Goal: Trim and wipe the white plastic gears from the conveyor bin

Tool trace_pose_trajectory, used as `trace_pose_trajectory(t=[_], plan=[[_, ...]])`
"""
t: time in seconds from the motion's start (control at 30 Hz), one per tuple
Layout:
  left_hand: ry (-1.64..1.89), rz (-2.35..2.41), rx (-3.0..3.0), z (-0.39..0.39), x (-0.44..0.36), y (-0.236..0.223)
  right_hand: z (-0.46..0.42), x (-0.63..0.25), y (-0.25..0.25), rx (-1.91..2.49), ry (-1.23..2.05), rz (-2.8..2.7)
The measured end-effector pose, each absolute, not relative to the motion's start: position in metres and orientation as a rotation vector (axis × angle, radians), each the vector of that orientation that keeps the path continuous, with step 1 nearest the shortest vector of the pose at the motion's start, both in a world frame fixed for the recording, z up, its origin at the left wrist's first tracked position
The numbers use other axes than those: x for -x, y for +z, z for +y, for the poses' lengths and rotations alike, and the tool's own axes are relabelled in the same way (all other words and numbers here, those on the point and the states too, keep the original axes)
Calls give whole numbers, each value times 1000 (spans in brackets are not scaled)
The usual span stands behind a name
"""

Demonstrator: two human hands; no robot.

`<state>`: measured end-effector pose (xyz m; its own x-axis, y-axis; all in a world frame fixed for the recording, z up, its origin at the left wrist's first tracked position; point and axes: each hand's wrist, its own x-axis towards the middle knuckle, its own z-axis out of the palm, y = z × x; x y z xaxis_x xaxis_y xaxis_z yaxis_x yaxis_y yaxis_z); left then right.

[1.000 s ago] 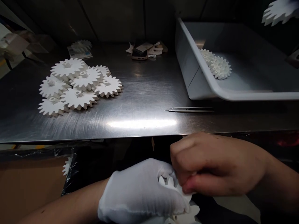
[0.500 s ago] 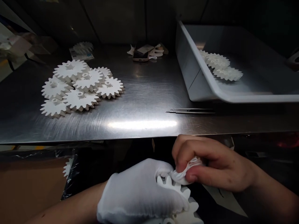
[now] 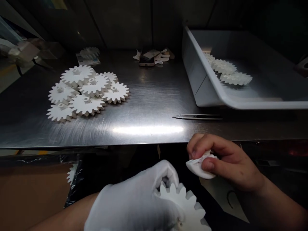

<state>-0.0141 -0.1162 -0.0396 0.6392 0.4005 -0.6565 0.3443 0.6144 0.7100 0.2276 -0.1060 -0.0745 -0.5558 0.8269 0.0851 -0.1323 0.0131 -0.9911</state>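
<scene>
Between the gloved left fingers [image 3: 166, 171], a white toothed gear [image 3: 186, 205].

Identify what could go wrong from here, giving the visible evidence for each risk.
The held gear might drop if the gloved left hand slips: it is not over the table. The tweezers, near the table's front edge, could be knocked off by the right hand. The overlapping gears might slide if bumped.

A metal table [image 3: 149, 109] lies beyond the right fingers [image 3: 198, 146]: tweezers [image 3: 197, 117] nearest, gray bin [image 3: 198, 72] behind to the right, phone [image 3: 146, 62] far back, white gears [image 3: 86, 102] piled well left.
</scene>
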Motion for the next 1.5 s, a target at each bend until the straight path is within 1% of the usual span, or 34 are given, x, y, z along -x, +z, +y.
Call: trace_pose_trajectory(t=[0.13,0.2,0.27,0.4,0.47,0.7,0.97,1.03,1.17,1.23,1.37,1.5], plan=[[81,1070,-818,-120,25,-33,-107,-228,-79,769,1692,-1562],[197,1069,-779,-114,28,-24,-105,-227,-80,729,1702,-1559],[218,1033,-834,-105,29,-13,-104,-225,-80,657,1693,-1539],[-170,1082,-960,-93,21,-1,-104,-220,-80,574,1703,-1551],[-215,1073,-946,-95,18,-4,-105,-217,-79,556,1728,-1554],[13,953,-833,-115,19,-31,-101,-205,-73,415,1783,-1700],[64,851,-755,-114,13,-22,-101,-193,-48,285,1518,-2012],[97,894,-763,-116,15,-23,-98,-197,-49,321,1544,-2038],[199,1063,-769,-121,22,-20,-95,-212,-65,608,1548,-2121],[264,1163,-758,-123,24,-17,-95,-217,-74,709,1515,-2007],[337,1298,-789,-127,26,-14,-100,-218,-82,771,1463,-1727],[338,1337,-833,-130,27,-16,-102,-212,-82,790,1481,-1723]])
